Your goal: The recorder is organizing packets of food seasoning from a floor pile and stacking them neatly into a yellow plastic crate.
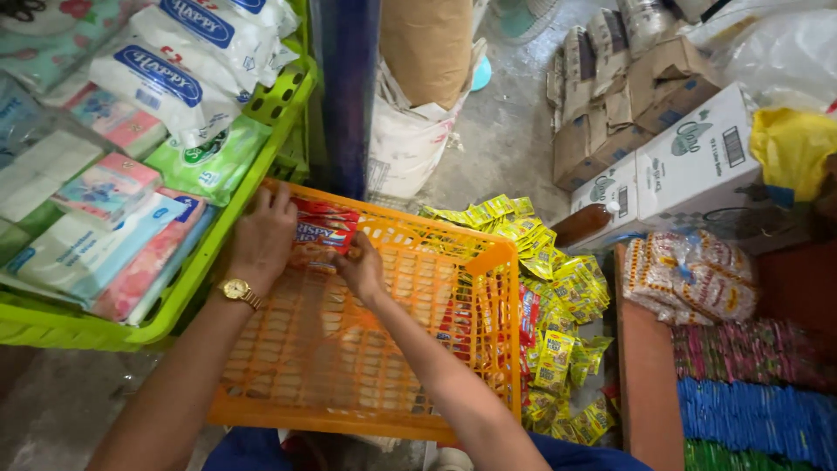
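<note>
Where both hands meet in the orange basket [453, 349]: left hand [261, 237] and right hand [360, 269] each closed on red snack packet [324, 228], at basket's far end; green tissue basket [261, 174] adjacent left

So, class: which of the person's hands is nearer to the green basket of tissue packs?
Left. The left hand grips the red packet beside the green basket; the right hand holds the packet's farther side.

A red snack packet [321, 234] is gripped by the left hand [261, 237] and right hand [361, 269] inside an orange plastic crate [488, 262]; yellow sachets [558, 288] are heaped beside it.
</note>
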